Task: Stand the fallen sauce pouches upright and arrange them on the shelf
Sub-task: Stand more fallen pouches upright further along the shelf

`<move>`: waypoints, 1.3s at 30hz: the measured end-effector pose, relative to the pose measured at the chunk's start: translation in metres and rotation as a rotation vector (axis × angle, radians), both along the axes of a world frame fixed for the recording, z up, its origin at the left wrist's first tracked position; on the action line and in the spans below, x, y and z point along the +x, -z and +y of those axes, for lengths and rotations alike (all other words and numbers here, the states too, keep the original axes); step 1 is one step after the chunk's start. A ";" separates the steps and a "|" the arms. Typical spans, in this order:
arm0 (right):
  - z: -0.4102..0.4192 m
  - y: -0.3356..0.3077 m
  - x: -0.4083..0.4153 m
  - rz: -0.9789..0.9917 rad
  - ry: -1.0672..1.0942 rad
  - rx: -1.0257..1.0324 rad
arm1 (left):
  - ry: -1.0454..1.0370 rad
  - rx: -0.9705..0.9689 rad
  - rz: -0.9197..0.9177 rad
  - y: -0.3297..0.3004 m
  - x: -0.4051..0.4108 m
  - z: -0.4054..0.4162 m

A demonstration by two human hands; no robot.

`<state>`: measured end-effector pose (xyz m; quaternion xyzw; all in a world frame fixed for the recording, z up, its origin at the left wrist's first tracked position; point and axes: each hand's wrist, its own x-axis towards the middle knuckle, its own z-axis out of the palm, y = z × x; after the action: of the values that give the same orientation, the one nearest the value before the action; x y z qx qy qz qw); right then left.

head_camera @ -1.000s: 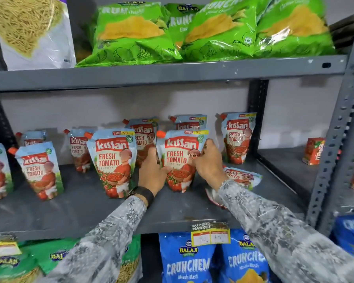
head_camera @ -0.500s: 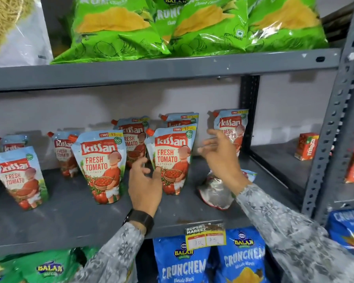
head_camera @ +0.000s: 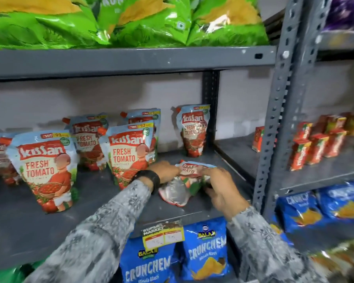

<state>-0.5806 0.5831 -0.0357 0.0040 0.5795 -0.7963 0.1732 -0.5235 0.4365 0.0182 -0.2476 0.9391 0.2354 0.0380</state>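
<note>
Fallen pouch (head_camera: 179,190) lies flat near shelf (head_camera: 39,217) front edge, toward right corner; crinkled silver foil base faces camera, printed face up. Left hand (head_camera: 166,169) grips its left side, right hand (head_camera: 219,184) clasps its right side, fingers curled onto pouch. Upright pouches (head_camera: 46,170) glossy, soft-sided, red spouts at top corner, ranged from back edge to mid-shelf. Shelf dull grey metal, scuffed; perforated upright (head_camera: 282,103) at right. Plain pale wall behind.
</note>
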 end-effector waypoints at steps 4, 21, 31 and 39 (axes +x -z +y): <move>-0.001 0.000 -0.007 -0.197 -0.033 -0.053 | -0.165 0.392 0.015 0.016 -0.002 -0.008; 0.010 -0.022 -0.034 -0.092 -0.088 -0.049 | -0.294 0.761 0.358 0.010 0.003 0.028; 0.012 -0.024 -0.054 0.343 0.069 -0.104 | -0.197 0.323 0.912 0.035 -0.028 0.048; 0.016 0.004 -0.061 0.417 -0.024 -0.119 | -0.185 0.459 0.988 0.056 -0.034 0.052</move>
<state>-0.6419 0.5995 -0.0397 -0.1780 0.5550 -0.8105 0.0590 -0.5578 0.4888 -0.0375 -0.1747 0.7442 0.5245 -0.3749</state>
